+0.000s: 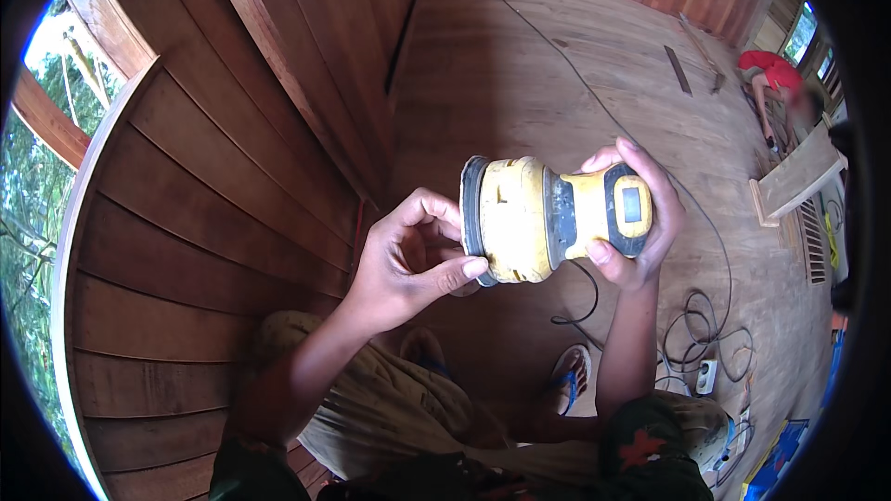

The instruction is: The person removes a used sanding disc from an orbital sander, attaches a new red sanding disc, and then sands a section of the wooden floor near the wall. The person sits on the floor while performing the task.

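A yellow and black orbital sander (515, 223) is held up on its side in front of me, its round pad facing left. My right hand (654, 213) wraps around the sander's head, with the thumb low on its narrow neck. At the other end my left hand (404, 260) grips the dark rim of the pad (473, 213), thumb at the lower edge and fingers curled behind. The pad's flat face is turned away from view. A black cord (585, 297) shows below the sander.
Wooden plank walls (204, 250) rise close on my left. A long cable (594, 93) crosses the plank floor and coils beside a white socket block (707, 377) at right. A sandal (573, 376) lies below. Far right, a person in red (775, 70) bends near a wooden piece (798, 181).
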Tool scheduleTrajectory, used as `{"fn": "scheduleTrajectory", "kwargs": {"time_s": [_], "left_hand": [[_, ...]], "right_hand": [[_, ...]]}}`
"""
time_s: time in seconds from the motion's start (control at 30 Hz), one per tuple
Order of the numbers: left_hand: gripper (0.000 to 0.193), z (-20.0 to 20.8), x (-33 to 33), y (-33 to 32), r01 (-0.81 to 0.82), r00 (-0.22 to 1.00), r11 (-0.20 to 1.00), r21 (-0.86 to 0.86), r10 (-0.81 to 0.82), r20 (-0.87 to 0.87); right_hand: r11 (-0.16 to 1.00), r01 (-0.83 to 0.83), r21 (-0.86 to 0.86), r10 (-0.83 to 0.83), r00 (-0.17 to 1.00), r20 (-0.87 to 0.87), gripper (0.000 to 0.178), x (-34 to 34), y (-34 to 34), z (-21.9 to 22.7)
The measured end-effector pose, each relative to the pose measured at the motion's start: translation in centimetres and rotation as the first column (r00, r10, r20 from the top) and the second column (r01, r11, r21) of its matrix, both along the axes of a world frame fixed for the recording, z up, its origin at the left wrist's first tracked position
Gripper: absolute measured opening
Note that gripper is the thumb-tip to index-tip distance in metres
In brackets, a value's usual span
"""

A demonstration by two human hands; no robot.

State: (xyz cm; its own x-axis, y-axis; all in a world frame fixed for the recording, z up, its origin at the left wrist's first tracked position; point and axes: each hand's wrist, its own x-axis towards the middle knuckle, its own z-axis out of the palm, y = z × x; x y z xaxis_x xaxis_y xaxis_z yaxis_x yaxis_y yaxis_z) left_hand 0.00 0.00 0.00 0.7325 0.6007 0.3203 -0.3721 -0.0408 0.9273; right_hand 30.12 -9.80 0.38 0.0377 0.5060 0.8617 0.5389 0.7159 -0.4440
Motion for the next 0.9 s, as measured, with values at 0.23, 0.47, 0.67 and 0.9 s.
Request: {"fn": "scheduleTrajectory", "kwargs": {"time_s": [0.23, 0.47, 0.67, 0.9], "left_hand": [[0.020, 0.4, 0.0, 0.1, -0.029, 1.000, 0.999, 0.036, 0.029, -0.005], [0.014, 0.3, -0.3, 0.7, -0.098, 0.990, 0.981, 0.169, 0.114, -0.084], [0.012, 0.5, -0.1, 0.5, -0.103, 0.990, 0.978, 0.182, 0.118, -0.075], [0.009, 0.8, -0.2, 0.3, -0.141, 0.979, 0.966, 0.216, 0.168, -0.113]], "right_hand": [[1.000, 0.019, 0.011, -0.017, 0.986, -0.167, 0.092, -0.8, 1.1, 0.2], [0.996, 0.030, -0.088, -0.046, 0.981, -0.186, 0.093, -0.9, 0.9, 0.3], [0.990, 0.011, -0.138, -0.046, 0.967, -0.252, 0.095, -1.1, 0.9, 0.0], [0.979, -0.056, -0.197, -0.016, 0.938, -0.346, 0.098, -0.8, 1.1, -0.6]]}}
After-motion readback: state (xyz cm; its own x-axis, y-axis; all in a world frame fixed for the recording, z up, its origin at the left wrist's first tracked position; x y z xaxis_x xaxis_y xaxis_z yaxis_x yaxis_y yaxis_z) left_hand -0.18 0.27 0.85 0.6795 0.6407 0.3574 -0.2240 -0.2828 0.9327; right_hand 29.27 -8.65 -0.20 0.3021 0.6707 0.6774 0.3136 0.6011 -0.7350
